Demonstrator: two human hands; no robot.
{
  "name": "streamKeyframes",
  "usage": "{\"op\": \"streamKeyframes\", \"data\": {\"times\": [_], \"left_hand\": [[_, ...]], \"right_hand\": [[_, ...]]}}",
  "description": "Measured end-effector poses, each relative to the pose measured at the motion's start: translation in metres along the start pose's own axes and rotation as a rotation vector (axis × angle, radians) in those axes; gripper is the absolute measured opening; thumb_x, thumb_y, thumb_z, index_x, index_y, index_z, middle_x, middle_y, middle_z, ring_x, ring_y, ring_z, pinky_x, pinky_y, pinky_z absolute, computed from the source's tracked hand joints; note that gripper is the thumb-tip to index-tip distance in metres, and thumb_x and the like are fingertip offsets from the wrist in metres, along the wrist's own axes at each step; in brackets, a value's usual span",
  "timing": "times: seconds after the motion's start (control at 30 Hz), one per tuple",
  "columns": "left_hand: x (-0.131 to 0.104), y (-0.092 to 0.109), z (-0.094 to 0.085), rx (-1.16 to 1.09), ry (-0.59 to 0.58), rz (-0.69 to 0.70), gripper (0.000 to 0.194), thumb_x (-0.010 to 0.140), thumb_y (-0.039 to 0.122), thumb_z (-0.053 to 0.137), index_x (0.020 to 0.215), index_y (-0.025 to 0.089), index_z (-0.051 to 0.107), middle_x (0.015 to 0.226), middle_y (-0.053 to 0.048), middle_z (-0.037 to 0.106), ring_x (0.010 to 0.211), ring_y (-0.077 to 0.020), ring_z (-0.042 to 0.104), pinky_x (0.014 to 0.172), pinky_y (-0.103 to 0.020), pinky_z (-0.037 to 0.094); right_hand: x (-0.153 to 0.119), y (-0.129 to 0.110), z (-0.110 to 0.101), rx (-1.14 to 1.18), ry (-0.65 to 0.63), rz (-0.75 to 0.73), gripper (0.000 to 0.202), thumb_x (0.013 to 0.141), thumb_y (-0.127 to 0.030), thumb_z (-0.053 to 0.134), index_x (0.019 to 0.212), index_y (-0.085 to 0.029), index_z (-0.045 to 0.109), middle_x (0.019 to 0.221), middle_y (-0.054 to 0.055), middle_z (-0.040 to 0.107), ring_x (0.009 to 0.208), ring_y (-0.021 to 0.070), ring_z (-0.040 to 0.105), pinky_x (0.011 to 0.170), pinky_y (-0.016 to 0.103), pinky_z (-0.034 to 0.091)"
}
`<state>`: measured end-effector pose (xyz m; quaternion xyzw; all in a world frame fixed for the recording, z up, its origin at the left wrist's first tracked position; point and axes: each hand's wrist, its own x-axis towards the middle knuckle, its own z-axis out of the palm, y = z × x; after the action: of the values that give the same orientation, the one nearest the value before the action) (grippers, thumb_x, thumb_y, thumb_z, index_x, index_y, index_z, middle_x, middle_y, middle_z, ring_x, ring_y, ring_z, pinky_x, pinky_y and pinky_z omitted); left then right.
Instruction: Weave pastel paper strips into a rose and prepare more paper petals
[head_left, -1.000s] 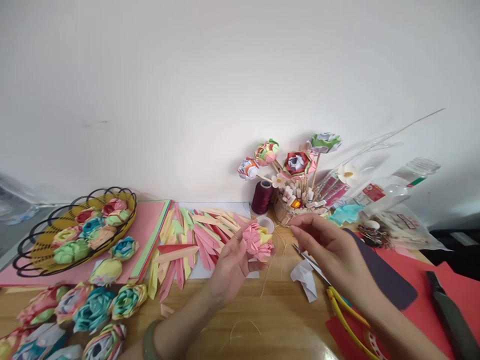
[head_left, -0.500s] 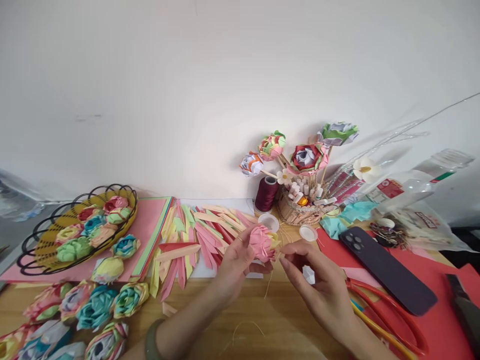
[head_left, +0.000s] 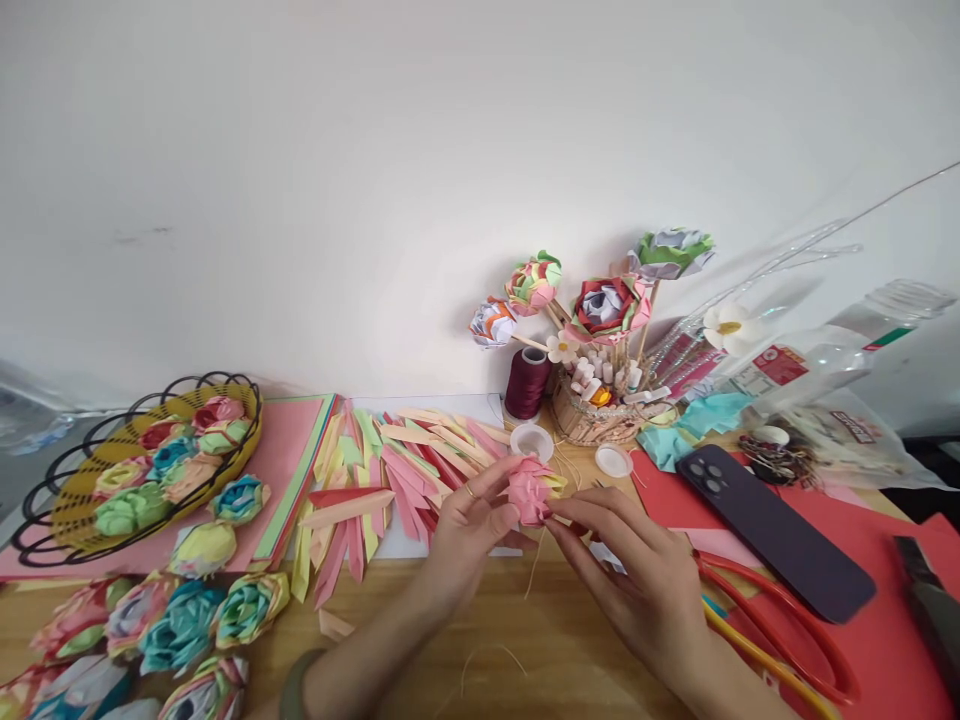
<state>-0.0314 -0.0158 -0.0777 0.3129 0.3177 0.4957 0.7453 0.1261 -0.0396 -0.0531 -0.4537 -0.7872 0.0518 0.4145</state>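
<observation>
Paper flower with pink petals hangs above the surface, out from its back edge: our left hand pinches it, likely for steadiness, while our right hand pinches its side.

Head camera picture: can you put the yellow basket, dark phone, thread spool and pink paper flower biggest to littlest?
1. Yellow basket
2. Dark phone
3. Thread spool and pink paper flower: too alike to rank; the flower is partly covered.
</observation>
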Motion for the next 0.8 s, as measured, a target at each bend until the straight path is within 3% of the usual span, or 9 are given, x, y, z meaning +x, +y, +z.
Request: {"op": "streamKeyframes", "data": {"times": [0.1, 0.27, 0.57, 0.8], "left_hand": [[0.0011, 0.0012, 0.0023, -0.015, 0.034, 0.009, 0.061, 0.061, 0.024, 0.075, 0.117, 0.033, 0.054, 0.122, -0.004, 0.053, 0.087, -0.0169, 0.057, 0.063, -0.025, 0.051], [0.0030, -0.0012, 0.0024, -0.042, 0.001, 0.045, 0.049, 0.061, 0.018, 0.075, 0.108, 0.026, 0.062, 0.116, -0.005, 0.058, 0.104, -0.0195, 0.053, 0.083, -0.029, 0.045], [0.0054, -0.0050, -0.0011, -0.026, -0.008, 0.087, 0.058, 0.056, 0.008, 0.076, 0.108, 0.030, 0.061, 0.110, 0.000, 0.062, 0.098, -0.0134, 0.056, 0.081, -0.022, 0.045], [0.0058, -0.0079, -0.0061, 0.013, -0.057, 0.112, 0.061, 0.058, 0.008, 0.075, 0.112, 0.032, 0.059, 0.114, -0.001, 0.060, 0.104, -0.0158, 0.054, 0.081, -0.022, 0.046]], "right_hand": [[-0.0015, 0.0031, 0.0022, -0.047, 0.023, -0.063, 0.025, 0.080, -0.010, 0.057, 0.101, -0.022, 0.059, 0.084, 0.004, 0.063, 0.072, 0.0135, 0.061, 0.060, 0.023, 0.050], [0.0011, 0.0002, 0.0018, 0.107, 0.004, 0.059, 0.023, 0.081, -0.009, 0.053, 0.100, -0.021, 0.059, 0.088, 0.006, 0.061, 0.077, 0.0140, 0.060, 0.062, 0.023, 0.051], [0.0010, -0.0002, 0.0007, 0.244, -0.081, 0.101, 0.022, 0.081, -0.008, 0.050, 0.094, -0.022, 0.061, 0.091, 0.005, 0.063, 0.086, 0.0159, 0.060, 0.071, 0.026, 0.049], [0.0045, -0.0035, 0.0009, 0.365, -0.093, 0.429, 0.010, 0.082, -0.022, 0.054, 0.088, -0.021, 0.062, 0.080, 0.001, 0.066, 0.067, 0.0127, 0.060, 0.058, 0.021, 0.049]]}}
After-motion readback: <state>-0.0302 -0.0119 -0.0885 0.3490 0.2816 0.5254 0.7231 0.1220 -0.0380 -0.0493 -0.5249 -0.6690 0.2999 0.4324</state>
